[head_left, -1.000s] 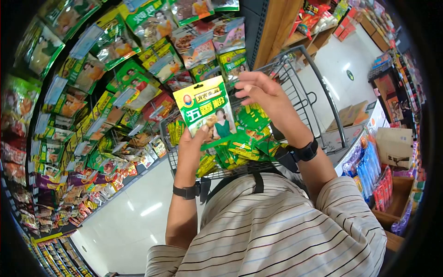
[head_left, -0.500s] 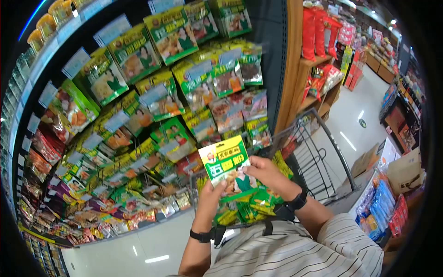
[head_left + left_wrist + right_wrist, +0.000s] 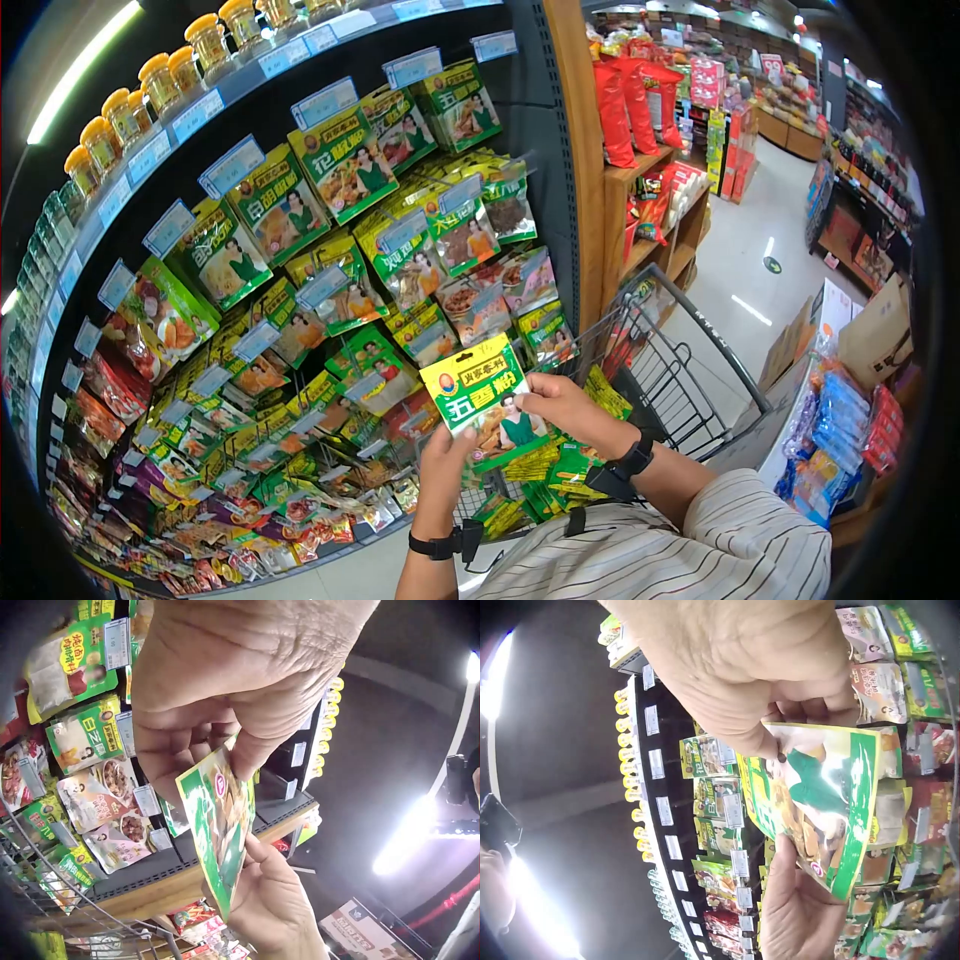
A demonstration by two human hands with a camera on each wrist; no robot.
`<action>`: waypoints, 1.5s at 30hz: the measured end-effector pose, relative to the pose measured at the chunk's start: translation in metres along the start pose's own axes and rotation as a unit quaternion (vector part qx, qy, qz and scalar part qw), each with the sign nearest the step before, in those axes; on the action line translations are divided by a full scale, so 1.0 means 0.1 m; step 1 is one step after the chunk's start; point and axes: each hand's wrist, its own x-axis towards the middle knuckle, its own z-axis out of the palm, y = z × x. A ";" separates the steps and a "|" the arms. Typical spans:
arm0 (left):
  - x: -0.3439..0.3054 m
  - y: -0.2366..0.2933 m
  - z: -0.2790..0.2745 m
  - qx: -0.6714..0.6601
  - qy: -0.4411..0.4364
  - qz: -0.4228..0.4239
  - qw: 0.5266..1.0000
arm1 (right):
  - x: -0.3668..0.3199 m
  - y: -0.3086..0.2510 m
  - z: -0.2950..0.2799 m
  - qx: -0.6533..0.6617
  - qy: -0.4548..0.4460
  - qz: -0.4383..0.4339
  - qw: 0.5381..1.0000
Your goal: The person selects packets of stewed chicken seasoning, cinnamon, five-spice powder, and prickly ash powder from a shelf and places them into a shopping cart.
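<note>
A green and yellow five-spice powder packet is held up in front of the body, its printed front facing the head camera. My left hand pinches its lower left edge, thumb on the front. On the opposite edge, the right hand grips with its thumb over the printed face. In the left wrist view the packet stretches between both hands; the right wrist view shows its pictured front. Below it, several yellow and green packets lie in a wire shopping cart.
A shelf wall of hanging seasoning packets with price tags rises ahead and left. Yellow-lidded jars line its top. Beside it stands a wooden rack with red bags. Blue packages and a cardboard box are at the right.
The right hand, loose beside the packet a second ago, came onto its right edge and now grips it. The head view has tilted up toward the shelf.
</note>
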 end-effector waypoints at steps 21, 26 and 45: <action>1.08 1.69 0.67 0.164 -0.058 0.173 0.969 | 0.60 -1.83 -1.00 -0.078 0.059 -0.179 0.979; 1.70 2.03 0.70 0.209 -0.039 0.212 0.954 | 1.10 -2.50 -1.44 -0.047 0.080 -0.206 0.974; 2.77 2.44 1.19 0.271 -0.033 0.263 0.926 | 2.49 -3.28 -1.67 0.157 -0.038 -0.289 0.944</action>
